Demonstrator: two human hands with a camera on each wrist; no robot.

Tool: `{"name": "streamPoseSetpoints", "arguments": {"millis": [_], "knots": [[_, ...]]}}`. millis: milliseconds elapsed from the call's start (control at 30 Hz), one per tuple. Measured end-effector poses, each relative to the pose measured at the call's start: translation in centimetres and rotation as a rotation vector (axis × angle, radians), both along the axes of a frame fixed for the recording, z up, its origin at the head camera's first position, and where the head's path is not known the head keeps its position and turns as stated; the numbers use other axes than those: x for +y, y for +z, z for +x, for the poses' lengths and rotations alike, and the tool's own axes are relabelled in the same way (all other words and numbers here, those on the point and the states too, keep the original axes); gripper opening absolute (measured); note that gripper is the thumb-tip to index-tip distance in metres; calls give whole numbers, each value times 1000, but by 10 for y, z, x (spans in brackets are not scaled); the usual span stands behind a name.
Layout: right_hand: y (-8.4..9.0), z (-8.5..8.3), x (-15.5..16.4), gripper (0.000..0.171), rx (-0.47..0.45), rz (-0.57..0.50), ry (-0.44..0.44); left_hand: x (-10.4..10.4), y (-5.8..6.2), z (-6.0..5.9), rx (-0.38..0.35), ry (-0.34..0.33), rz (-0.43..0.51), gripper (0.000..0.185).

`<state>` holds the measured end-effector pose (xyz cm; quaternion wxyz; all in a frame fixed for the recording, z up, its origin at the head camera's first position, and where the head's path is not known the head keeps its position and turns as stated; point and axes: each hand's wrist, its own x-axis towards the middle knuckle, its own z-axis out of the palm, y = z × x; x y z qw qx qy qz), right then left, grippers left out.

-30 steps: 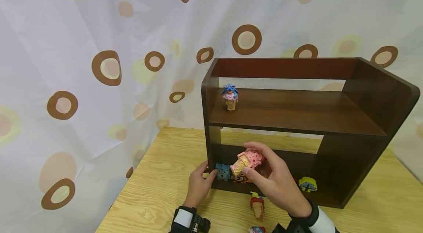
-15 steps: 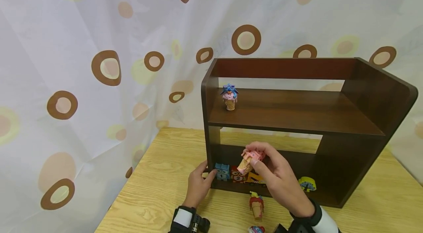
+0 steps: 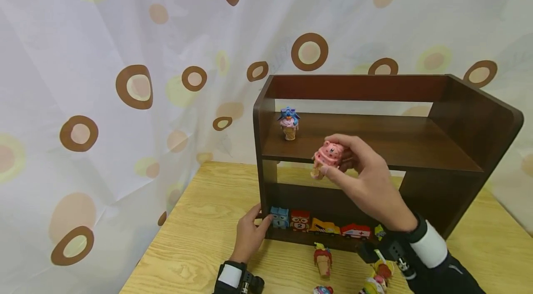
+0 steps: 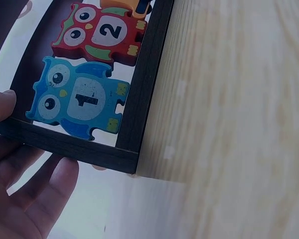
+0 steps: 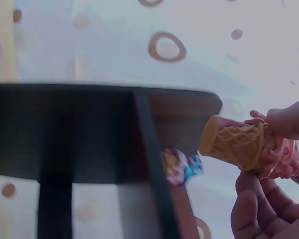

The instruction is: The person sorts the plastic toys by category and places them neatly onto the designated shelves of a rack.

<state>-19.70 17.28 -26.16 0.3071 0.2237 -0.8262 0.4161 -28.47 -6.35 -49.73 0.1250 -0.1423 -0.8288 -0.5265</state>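
Raised since the earlier frame, the pink cone figure (image 3: 329, 155) was pinched in the right grip (image 3: 370, 183) near the upper shelf (image 3: 374, 134), right of the blue-topped cone (image 3: 289, 123); the left grip (image 3: 250, 234) clasped the left side panel (image 3: 265, 120).

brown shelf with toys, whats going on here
A person's right hand holds a pink ice cream cone toy up before the brown shelf; the left hand grips its left side panel. A blue-topped cone toy stands on the upper board, a blue owl block below. A red-topped cone toy lies on the table.
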Motion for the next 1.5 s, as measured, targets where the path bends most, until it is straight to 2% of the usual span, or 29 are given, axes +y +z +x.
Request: {"name": "streamPoseSetpoints", "arguments": {"millis": [100, 233, 433, 833, 1300, 1500], "knots": [[16, -12, 4, 54, 43, 31, -52, -1, -1, 0, -1, 6, -4, 37], [33, -29, 8, 53, 44, 67, -104, -1, -2, -1, -3, 10, -10, 37], [45, -53, 8, 47, 4, 105, -120, -2, -3, -2, 13, 7, -5, 38], [39, -81, 11, 49, -161, 176, -150, 0, -1, -3, 18, -13, -1, 39], [31, -89, 8, 50, -248, 208, -140, -2, -2, -1, 5, -20, 5, 40], [29, -89, 6, 53, -244, 205, -137, -2, -2, -1, 14, -19, 8, 39]]}}
